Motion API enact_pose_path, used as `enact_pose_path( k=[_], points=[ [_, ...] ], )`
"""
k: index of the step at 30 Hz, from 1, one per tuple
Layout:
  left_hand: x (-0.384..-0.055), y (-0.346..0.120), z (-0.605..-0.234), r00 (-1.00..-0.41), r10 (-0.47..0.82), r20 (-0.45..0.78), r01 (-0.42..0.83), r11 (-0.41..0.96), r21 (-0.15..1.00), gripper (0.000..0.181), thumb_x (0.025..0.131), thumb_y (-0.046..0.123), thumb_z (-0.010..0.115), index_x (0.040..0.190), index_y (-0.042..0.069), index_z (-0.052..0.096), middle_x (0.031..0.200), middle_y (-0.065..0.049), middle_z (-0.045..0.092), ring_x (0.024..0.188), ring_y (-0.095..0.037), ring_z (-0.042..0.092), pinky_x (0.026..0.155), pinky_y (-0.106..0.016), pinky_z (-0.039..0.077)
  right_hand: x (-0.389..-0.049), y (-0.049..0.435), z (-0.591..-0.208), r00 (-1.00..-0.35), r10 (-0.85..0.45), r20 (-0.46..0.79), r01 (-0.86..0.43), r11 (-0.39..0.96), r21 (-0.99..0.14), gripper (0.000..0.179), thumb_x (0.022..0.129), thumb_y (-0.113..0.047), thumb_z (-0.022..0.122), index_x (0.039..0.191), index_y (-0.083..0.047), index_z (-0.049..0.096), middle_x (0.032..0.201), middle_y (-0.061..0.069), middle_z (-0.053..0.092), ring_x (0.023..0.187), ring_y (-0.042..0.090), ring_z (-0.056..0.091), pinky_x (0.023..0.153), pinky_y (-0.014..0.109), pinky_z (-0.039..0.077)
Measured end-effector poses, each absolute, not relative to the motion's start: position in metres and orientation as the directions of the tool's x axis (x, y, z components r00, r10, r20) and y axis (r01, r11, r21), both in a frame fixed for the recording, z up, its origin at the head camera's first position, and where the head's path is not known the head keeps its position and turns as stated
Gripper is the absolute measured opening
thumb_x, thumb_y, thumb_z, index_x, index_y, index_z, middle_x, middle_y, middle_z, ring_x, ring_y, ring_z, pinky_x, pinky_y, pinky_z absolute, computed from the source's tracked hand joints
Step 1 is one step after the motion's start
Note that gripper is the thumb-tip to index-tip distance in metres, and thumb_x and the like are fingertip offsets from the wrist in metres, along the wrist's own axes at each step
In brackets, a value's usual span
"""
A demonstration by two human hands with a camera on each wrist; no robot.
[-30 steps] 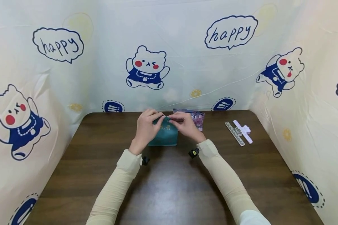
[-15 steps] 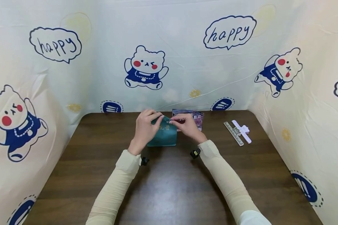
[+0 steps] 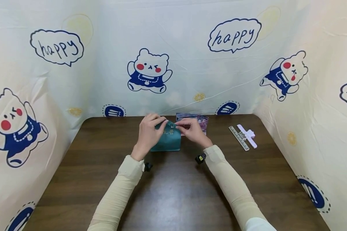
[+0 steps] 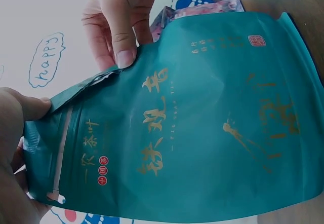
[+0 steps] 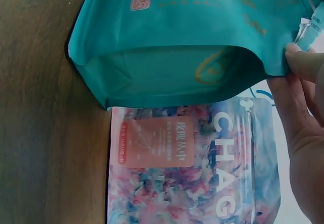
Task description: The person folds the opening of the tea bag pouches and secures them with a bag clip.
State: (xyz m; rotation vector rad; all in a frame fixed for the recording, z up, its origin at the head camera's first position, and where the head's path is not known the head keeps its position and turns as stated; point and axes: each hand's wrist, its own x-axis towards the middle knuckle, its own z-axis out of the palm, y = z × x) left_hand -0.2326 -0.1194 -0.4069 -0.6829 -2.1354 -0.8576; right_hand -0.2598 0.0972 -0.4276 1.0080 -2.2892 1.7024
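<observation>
A teal tea pouch (image 3: 169,142) with gold lettering stands upright near the table's far edge. My left hand (image 3: 151,132) pinches its top left corner between thumb and fingers. The right hand (image 3: 193,130) pinches the right edge just below the top. In the left wrist view, the pouch (image 4: 202,112) has a torn, pale-lined edge beside the right thumb, and its top band tilts toward the left hand. The right wrist view shows the pouch's gusseted side and a bent strip (image 5: 315,30) with a white torn end at the right fingertips.
Behind and to the right stands a pink-and-blue patterned pouch (image 3: 203,124), partly hidden by the right hand. Two flat clips, one grey (image 3: 238,138) and one white (image 3: 247,136), lie at the table's right. A printed cloth (image 3: 191,64) hangs around the table.
The fingertips of the two hands have moved slightly apart, the right ones a little rightward and down. More of the pouch's top shows between them. Both hands keep their hold.
</observation>
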Motion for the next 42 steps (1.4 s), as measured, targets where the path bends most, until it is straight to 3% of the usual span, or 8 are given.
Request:
enact_pose_path(
  k=[3,10,17,23,28,38,42],
  points=[
    [-0.232,-0.120,-0.407,-0.600,0.198,0.775,0.676,0.643,0.359,0.016,0.092,0.016,0.077,0.101,0.004,0.081,0.086,-0.008,0.071,0.080,-0.025,0.062,0.075,-0.041,0.052,-0.262,0.096,-0.432,-0.775,-0.420,0.472,-0.573,0.153,-0.806,0.016,0.093,0.009,0.066,0.107,0.011,0.074,0.097,0.027,0.069,0.078,0.044,0.072,0.064,0.057,0.058],
    [-0.233,-0.120,-0.405,-0.604,0.199,0.772,0.674,0.645,0.361,0.017,0.093,0.017,0.077,0.102,0.004,0.081,0.086,-0.009,0.071,0.080,-0.025,0.062,0.075,-0.041,0.052,-0.278,0.099,-0.449,-0.821,-0.410,0.398,-0.496,0.167,-0.852,0.019,0.095,0.001,0.067,0.111,0.003,0.076,0.106,0.022,0.070,0.089,0.039,0.073,0.068,0.052,0.060],
    [-0.232,-0.122,-0.404,-0.602,0.190,0.775,0.672,0.646,0.364,0.016,0.092,0.017,0.077,0.100,0.003,0.081,0.084,-0.010,0.070,0.078,-0.027,0.061,0.073,-0.041,0.051,-0.281,0.106,-0.448,-0.776,-0.491,0.396,-0.524,0.154,-0.837,0.024,0.094,0.005,0.066,0.116,0.002,0.075,0.107,0.020,0.066,0.092,0.035,0.072,0.072,0.053,0.059],
    [-0.231,-0.121,-0.405,-0.614,0.195,0.764,0.666,0.648,0.369,0.016,0.092,0.017,0.077,0.101,0.004,0.081,0.085,-0.009,0.070,0.079,-0.026,0.061,0.074,-0.040,0.051,-0.280,0.106,-0.453,-0.772,-0.474,0.424,-0.552,0.167,-0.817,0.024,0.094,0.007,0.066,0.115,0.000,0.076,0.105,0.017,0.068,0.090,0.031,0.074,0.070,0.043,0.061],
    [-0.230,-0.120,-0.407,-0.617,0.202,0.760,0.667,0.648,0.369,0.016,0.091,0.016,0.078,0.101,0.004,0.081,0.085,-0.009,0.070,0.079,-0.025,0.060,0.073,-0.040,0.051,-0.279,0.104,-0.458,-0.775,-0.438,0.455,-0.573,0.186,-0.798,0.022,0.094,0.007,0.067,0.113,0.002,0.076,0.103,0.019,0.070,0.089,0.033,0.075,0.071,0.038,0.061],
    [-0.231,-0.118,-0.406,-0.618,0.205,0.759,0.667,0.648,0.368,0.016,0.091,0.016,0.079,0.102,0.004,0.081,0.084,-0.008,0.071,0.079,-0.025,0.061,0.075,-0.040,0.052,-0.262,0.106,-0.436,-0.794,-0.425,0.434,-0.537,0.157,-0.829,0.020,0.091,0.011,0.067,0.110,0.009,0.074,0.101,0.027,0.071,0.085,0.044,0.072,0.072,0.055,0.058],
    [-0.230,-0.117,-0.406,-0.622,0.207,0.755,0.663,0.652,0.367,0.017,0.091,0.016,0.078,0.102,0.004,0.081,0.084,-0.009,0.071,0.079,-0.025,0.061,0.075,-0.040,0.052,-0.260,0.106,-0.435,-0.771,-0.426,0.474,-0.586,0.185,-0.789,0.018,0.090,0.012,0.068,0.107,0.009,0.075,0.097,0.028,0.070,0.081,0.042,0.073,0.069,0.047,0.060]
  ],
)
